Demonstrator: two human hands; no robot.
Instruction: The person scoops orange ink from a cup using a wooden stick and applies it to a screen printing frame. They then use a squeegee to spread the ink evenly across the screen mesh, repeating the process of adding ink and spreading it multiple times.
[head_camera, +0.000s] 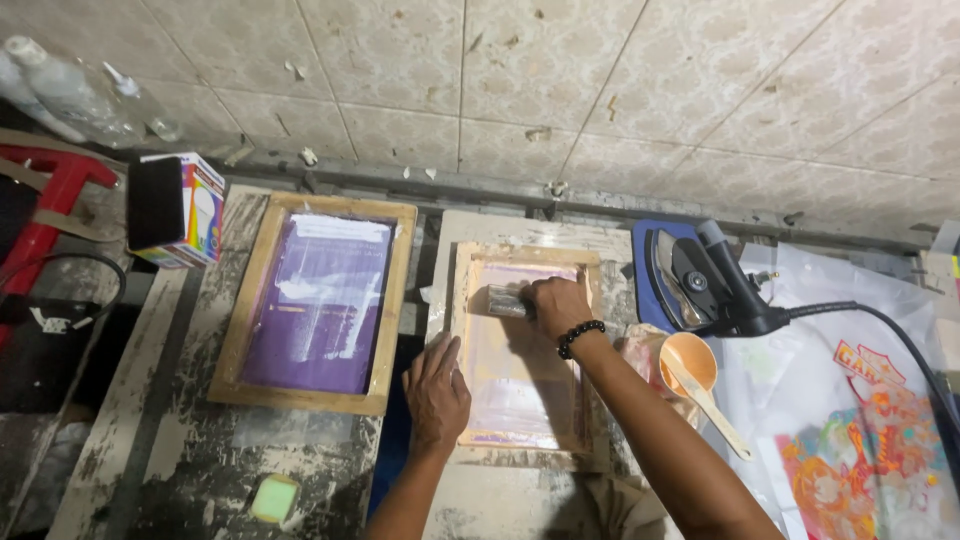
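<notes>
Fingers (548, 295) of right hand (560, 303) clamped around squeegee (507, 302) at far end of small wooden screen frame (466, 340), left hand (436, 385) spread flat on frame's near-left rail: keep rail pinned, draw squeegee toward near end under even pressure, blade held square.

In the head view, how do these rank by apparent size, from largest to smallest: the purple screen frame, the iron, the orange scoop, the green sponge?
1. purple screen frame
2. iron
3. orange scoop
4. green sponge

The sponge lies nearer the camera, yet looks smallest.
</notes>
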